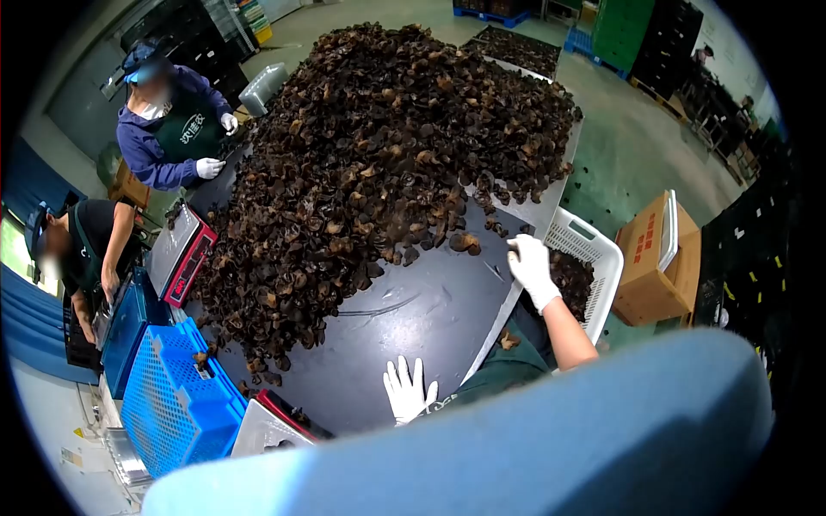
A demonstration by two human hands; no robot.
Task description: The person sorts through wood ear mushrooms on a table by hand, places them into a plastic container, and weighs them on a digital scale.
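Note:
A large heap of dark brown wood ear mushrooms point(379, 129) covers most of the grey table point(413, 314). My left hand point(409, 393), in a white glove, lies open with fingers spread on the bare near part of the tabletop. Above the table's right edge is my right hand point(532, 268), also gloved, with its fingers curled in; what they hold, if anything, is hidden. A loose brown mushroom piece point(465, 244) lies left of that hand. Just right of it stands a white plastic basket point(613, 279) with dark mushrooms inside, partly covered by my forearm.
Red-rimmed scales point(189, 258) and a blue perforated crate point(185, 396) line the left side. Across the table a gloved person point(185, 129) handles pieces; another person point(90, 249) bends at far left. A cardboard box point(654, 262) stands right. A blue brim blocks the bottom.

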